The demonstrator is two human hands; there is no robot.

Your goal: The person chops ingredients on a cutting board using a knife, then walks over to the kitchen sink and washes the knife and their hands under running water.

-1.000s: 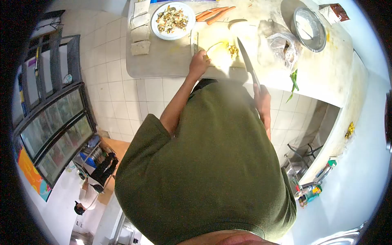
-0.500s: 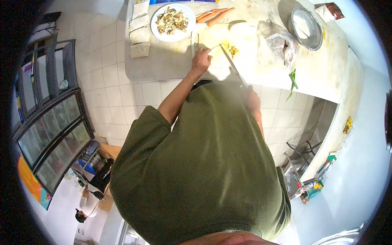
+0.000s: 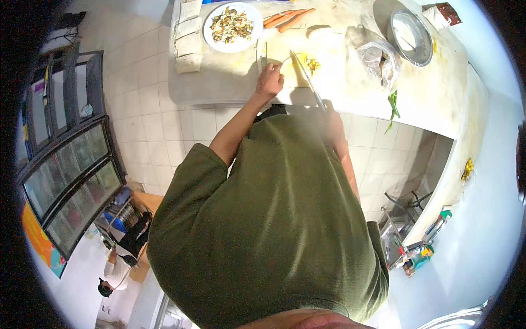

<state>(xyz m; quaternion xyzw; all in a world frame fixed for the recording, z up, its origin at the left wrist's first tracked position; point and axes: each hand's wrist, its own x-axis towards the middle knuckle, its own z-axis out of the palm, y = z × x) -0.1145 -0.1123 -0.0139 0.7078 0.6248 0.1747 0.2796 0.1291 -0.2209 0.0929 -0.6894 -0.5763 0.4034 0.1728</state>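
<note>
Head view: the person's right hand (image 3: pixel 333 123), partly blurred, has its fingers wrapped round the handle of a knife (image 3: pixel 308 78), whose blade slants up and to the left over a pale cutting board (image 3: pixel 298 94) at the near edge of the desk (image 3: pixel 219 82). Just right of the blade, on the board, lies a small heap of chopped yellow pieces (image 3: pixel 313 65); strong glare washes out much of the surface around it. The left hand (image 3: pixel 269 80) is at the board's left side, its fingers curled inward, and I cannot tell whether they pinch anything. Beyond the board lie several carrots (image 3: pixel 293 21), and to their left stands a white plate (image 3: pixel 207 27) bearing a chopped, mixed-colour filling (image 3: pixel 233 26). Further left, pale flat squares (image 3: pixel 188 46) form a column along the desk's side. Right of the board is a clear plastic bag (image 3: pixel 378 63) with something brown inside, near a metal bowl (image 3: pixel 427 48) holding a whitish substance. Green stalks (image 3: pixel 393 105) hang over the near edge below the bag. An olive shirt (image 3: pixel 274 219) fills the middle of the view, and another person (image 3: pixel 116 274) in a light top is in the background at lower left.
</note>
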